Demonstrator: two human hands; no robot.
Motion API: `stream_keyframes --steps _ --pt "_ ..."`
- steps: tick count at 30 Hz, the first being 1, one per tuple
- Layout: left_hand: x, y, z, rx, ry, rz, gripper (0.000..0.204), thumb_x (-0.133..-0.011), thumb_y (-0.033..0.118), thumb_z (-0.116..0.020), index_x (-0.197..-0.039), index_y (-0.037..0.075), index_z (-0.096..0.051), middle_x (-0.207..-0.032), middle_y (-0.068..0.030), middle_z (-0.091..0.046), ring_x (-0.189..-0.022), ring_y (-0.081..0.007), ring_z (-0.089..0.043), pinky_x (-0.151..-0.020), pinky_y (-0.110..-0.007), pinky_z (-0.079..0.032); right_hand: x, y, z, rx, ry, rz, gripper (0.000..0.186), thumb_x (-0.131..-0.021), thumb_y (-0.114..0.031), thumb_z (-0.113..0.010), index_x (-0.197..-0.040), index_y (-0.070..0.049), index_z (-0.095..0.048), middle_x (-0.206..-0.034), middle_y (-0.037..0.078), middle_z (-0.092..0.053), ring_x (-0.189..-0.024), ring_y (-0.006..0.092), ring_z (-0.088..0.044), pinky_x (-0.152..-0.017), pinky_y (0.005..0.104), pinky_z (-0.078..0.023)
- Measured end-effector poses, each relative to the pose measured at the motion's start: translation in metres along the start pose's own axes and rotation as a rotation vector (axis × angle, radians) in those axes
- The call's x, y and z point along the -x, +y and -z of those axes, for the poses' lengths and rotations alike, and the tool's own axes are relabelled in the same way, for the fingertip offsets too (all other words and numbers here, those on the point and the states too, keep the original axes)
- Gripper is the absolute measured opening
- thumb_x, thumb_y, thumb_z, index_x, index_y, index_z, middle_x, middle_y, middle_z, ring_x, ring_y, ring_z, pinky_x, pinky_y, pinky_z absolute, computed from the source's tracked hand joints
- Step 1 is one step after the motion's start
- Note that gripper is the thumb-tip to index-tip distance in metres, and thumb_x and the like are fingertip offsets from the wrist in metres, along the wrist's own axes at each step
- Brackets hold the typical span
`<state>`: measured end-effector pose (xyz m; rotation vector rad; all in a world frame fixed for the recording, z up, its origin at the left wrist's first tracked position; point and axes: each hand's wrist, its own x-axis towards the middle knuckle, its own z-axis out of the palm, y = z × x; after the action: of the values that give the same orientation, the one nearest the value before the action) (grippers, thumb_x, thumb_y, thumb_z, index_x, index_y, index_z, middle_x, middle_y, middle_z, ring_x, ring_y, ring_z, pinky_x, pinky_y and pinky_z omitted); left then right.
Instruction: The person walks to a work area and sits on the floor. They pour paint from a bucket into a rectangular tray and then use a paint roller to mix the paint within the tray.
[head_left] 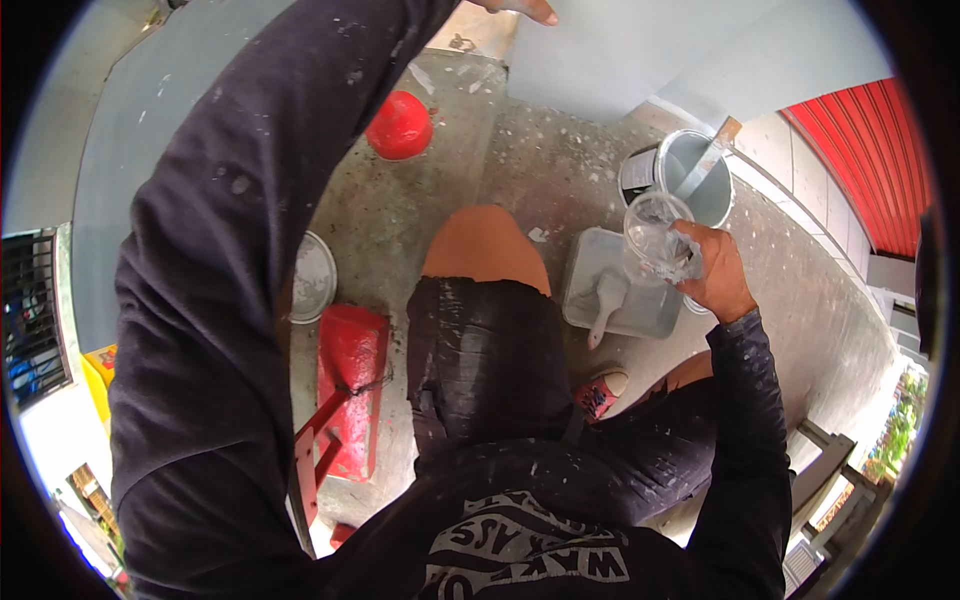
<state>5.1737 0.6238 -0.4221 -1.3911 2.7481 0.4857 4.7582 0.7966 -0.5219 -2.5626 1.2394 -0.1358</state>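
Observation:
My right hand (716,268) grips a clear plastic cup (648,225) smeared with pale paint, just in front of a grey paint bucket (710,195) with a flat stick in it. Below the cup lies a translucent tray (645,315) holding a paint-coated brush (609,303). My left hand (515,8) reaches up to the top edge, partly out of frame, fingers extended beside the pale grey wall (610,45); whether it touches the wall I cannot tell.
A red rounded fixture (398,125) and a red metal base (352,400) stand on the paint-spotted concrete floor (515,165). A round lid (311,280) lies left of my bent knee. A red corrugated shutter (855,150) is at right, a barred window (30,310) at far left.

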Motion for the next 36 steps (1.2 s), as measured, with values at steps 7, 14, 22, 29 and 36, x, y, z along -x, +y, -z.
stream_keyframes --steps 7,14,22,29,36 --pt "-0.002 0.003 -0.001 0.058 0.085 0.019 0.059 -0.081 0.042 -0.067 -0.123 0.001 -0.062 -0.124 -0.0240 -0.060 -0.119 -0.0367 -0.055 -0.102 -0.038 -0.041 -0.108 -0.107 -0.008 -0.203 -0.021 0.203 0.044 -0.067 -0.019 -0.079 -0.107 -0.010 -0.062 -0.105 0.010 -0.065 -0.096 0.0321 -0.064 -0.084 0.0421 -0.049" --pt "0.004 -0.004 -0.006 0.070 0.122 -0.020 0.056 -0.081 0.040 -0.066 -0.121 0.000 -0.062 -0.120 -0.0241 -0.063 -0.115 -0.0370 -0.058 -0.101 -0.039 -0.043 -0.183 -0.208 -0.094 -0.301 -0.018 0.473 0.038 -0.075 -0.019 -0.073 -0.110 -0.010 -0.064 -0.111 0.009 -0.065 -0.097 0.0301 -0.066 -0.083 0.0398 -0.053" --pt "-0.005 -0.004 -0.003 0.027 0.123 -0.100 0.056 -0.085 0.042 -0.063 -0.121 -0.001 -0.061 -0.119 -0.0257 -0.062 -0.112 -0.0387 -0.058 -0.099 -0.039 -0.044 -0.202 -0.235 -0.137 -0.303 -0.055 0.378 0.049 -0.076 -0.013 -0.070 -0.123 -0.011 -0.057 -0.106 0.012 -0.062 -0.099 0.0328 -0.065 -0.081 0.0425 -0.054" --pt "0.006 0.001 -0.001 0.058 0.087 -0.036 0.058 -0.085 0.043 -0.064 -0.124 0.000 -0.059 -0.118 -0.0252 -0.063 -0.109 -0.0370 -0.060 -0.096 -0.038 -0.045 -0.106 -0.112 -0.074 -0.371 0.007 0.229 0.054 -0.077 -0.018 -0.075 -0.128 -0.013 -0.057 -0.120 0.018 -0.060 -0.099 0.0363 -0.063 -0.088 0.0430 -0.051" --pt "0.009 0.019 0.010 0.039 0.012 0.024 0.055 -0.088 0.040 -0.064 -0.127 0.002 -0.058 -0.111 -0.0205 -0.067 -0.105 -0.0338 -0.063 -0.094 -0.037 -0.046 0.065 -0.015 -0.107 -0.046 -0.726 -0.072 0.057 -0.075 -0.008 -0.067 -0.130 -0.020 -0.056 -0.099 0.015 -0.062 -0.097 0.0366 -0.063 -0.080 0.0466 -0.051"
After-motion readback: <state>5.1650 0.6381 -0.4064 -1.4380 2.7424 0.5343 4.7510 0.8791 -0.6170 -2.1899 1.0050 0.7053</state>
